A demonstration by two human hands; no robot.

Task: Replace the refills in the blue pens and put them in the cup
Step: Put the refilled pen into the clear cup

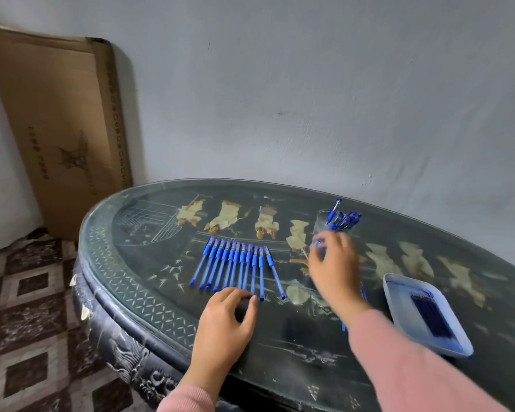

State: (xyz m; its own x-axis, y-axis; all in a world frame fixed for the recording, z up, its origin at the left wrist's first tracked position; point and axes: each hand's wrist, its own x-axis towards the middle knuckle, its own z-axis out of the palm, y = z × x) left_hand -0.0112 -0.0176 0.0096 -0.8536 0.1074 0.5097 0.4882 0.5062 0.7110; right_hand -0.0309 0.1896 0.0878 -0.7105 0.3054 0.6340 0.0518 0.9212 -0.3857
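Reader: Progress so far?
Legend: Several blue capped pens (344, 220) standing in clear glass cup (320, 223), right of centre; about a dozen more in a row (235, 267), centre, apparently awaiting dark blue refills (428, 316) in white plastic tray (399, 304), lower right.
Reader: Grips?
Legend: Left hand (223, 325) loosely curled, empty, fingertips on dark glass-topped table (295, 346). Right hand (333, 263) beside cup, blurred; hold indeterminable.
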